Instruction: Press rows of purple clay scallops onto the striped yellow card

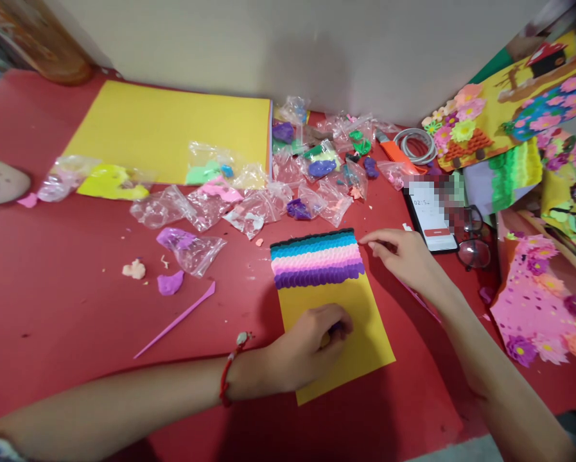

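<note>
A yellow card (338,350) lies on the red tabletop. Across its upper part run scalloped rows of modelling clay (316,256) in black, blue, white, pink and purple. My left hand (316,343) is over the lower half of the card, fingers curled around a small piece of dark purple clay (334,328), which is mostly hidden. At the card's upper right edge is my right hand (403,256), palm down. Its fingers are stretched toward the end of the clay rows, with nothing visible in them. A thin pink modelling tool (420,300) lies partly beneath my right wrist.
Another pink modelling tool (176,319) and purple clay (171,283) lie left of the card. Several plastic bags of clay (297,208) and yellow sheets (172,128) are behind. To the right are a phone (429,218), glasses (474,252), an orange cutter (394,154) and clay pictures (523,295).
</note>
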A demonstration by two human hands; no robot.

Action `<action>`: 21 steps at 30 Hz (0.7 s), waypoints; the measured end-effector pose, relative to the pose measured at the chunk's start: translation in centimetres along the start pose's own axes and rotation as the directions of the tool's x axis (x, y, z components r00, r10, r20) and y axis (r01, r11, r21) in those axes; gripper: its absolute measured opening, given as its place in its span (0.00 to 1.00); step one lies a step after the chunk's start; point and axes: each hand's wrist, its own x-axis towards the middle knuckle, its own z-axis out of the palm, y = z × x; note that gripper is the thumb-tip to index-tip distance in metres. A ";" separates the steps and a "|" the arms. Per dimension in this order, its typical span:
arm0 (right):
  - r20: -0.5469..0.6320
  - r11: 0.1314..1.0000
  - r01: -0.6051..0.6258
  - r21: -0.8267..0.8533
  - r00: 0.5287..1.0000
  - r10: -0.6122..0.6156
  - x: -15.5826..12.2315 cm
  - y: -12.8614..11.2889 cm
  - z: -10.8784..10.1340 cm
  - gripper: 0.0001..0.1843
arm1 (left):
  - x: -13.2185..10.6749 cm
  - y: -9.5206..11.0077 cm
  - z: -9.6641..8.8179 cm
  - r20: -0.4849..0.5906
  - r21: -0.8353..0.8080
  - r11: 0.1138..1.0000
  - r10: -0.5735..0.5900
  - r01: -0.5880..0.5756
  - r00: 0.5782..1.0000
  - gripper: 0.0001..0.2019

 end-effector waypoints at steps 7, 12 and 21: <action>-0.028 0.999 -0.001 -0.036 1.000 0.000 0.0 0.2 0.3 0.16 | 0.0 -0.1 0.0 0.010 -0.005 1.000 -0.012 0.012 1.000 0.11; -0.076 0.999 0.017 -0.029 0.997 -0.019 -0.1 0.4 0.2 0.16 | 0.1 -0.1 0.0 0.006 0.002 1.000 -0.005 0.005 1.000 0.11; -0.104 0.999 -0.041 -0.021 0.994 0.039 -0.1 0.7 0.7 0.17 | 0.0 -0.2 0.0 0.002 0.008 1.000 0.006 -0.006 1.000 0.11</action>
